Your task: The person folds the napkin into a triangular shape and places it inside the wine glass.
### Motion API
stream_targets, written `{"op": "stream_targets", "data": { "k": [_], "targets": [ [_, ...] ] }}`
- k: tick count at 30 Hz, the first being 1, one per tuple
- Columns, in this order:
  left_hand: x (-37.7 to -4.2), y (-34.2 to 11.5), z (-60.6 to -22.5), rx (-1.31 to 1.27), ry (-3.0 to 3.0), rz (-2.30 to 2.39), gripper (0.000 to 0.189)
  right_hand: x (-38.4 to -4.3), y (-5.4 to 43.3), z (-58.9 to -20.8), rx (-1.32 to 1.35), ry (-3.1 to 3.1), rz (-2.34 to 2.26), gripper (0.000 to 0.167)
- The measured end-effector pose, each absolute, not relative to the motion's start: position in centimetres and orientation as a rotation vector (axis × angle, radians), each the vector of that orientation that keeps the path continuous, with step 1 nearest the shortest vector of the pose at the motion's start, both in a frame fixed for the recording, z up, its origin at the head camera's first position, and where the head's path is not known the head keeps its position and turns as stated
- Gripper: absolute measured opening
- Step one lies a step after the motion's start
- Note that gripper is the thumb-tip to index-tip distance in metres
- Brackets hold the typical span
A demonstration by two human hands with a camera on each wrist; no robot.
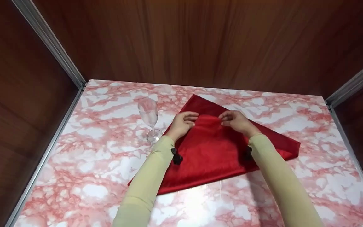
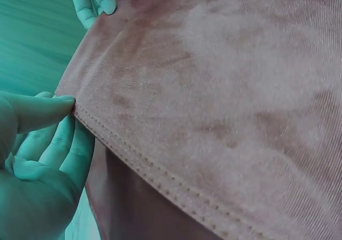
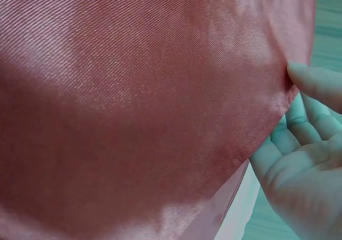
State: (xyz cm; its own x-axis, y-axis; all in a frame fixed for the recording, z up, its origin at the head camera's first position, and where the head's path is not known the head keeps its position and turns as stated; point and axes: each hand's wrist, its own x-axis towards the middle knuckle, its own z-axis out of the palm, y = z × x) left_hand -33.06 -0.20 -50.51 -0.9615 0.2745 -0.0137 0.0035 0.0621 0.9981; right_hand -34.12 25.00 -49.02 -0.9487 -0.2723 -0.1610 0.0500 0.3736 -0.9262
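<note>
A red satin-like cloth lies partly folded across the table, its far layer flat and a nearer layer lifted at its top edge. My left hand pinches the left end of that raised edge between thumb and fingers; the left wrist view shows a stitched hem running down from the pinch. At the other end of the edge, my right hand pinches the cloth, thumb on top and fingers beneath, as the right wrist view shows. A clear stemmed glass stands left of the cloth, beside my left hand and touching neither.
The table top has a pink and white marbled pattern. Dark wood panels enclose it at the back and both sides, with metal strips along the corners.
</note>
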Motion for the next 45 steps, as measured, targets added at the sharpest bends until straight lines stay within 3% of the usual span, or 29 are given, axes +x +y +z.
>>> {"op": "stream_targets", "data": {
  "k": [6,15,25,45],
  "targets": [
    [-35.1,-0.4,-49.9,0.268,2.206,2.031,0.046,-36.1,23.8,-48.0,-0.184,2.338,-1.687,0.027],
    [-37.0,-0.8,-50.6,0.209,2.184,2.088,0.047,-38.3,23.1,-49.8,-0.174,2.378,-1.706,0.024],
    [-35.9,-1.6,-51.5,0.149,2.165,1.897,0.063,-38.4,23.6,-50.8,-0.207,2.424,-1.718,0.025],
    [-34.1,-1.8,-51.6,0.119,2.148,1.818,0.050,-35.8,26.7,-50.3,-0.053,2.185,-1.667,0.039]
  ]
}}
